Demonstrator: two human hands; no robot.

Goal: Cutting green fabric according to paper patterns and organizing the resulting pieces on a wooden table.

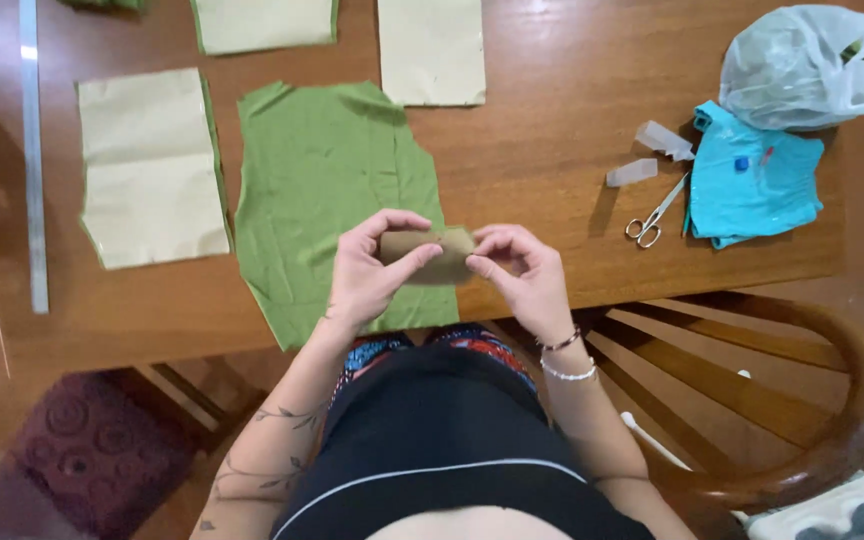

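A small tan piece of paper (430, 256), folded or curled on itself, was held above the near edge of the wooden counter (552, 120), pinched between both hands. It looked light, thin and limp rather than stiff, likely to crease or tear if pulled hard, and best taken by its two short ends, as it was here. The left hand (367, 270) closed thumb and forefinger on the paper's left end, thumb lying along its lower edge; the right hand (522, 275) clamped the right end with its fingers (497, 243) curled together over the top. The piece spanned the gap between the two hands, its middle bare.

Directly beneath it lay a green fabric panel (327, 180), cut like a bodice, flat on the counter. To its left sat a pale yellow pattern piece (147, 165), with two more, (264, 22) and (432, 50), along the far edge. A long metal ruler (32, 150) ran down the left side. Well apart to the right lay scissors (654, 215), two small translucent plastic pieces (652, 155), a folded turquoise cloth (752, 180) and a crumpled clear plastic bag (812, 65). A wooden chair (802, 400) stood at the lower right.
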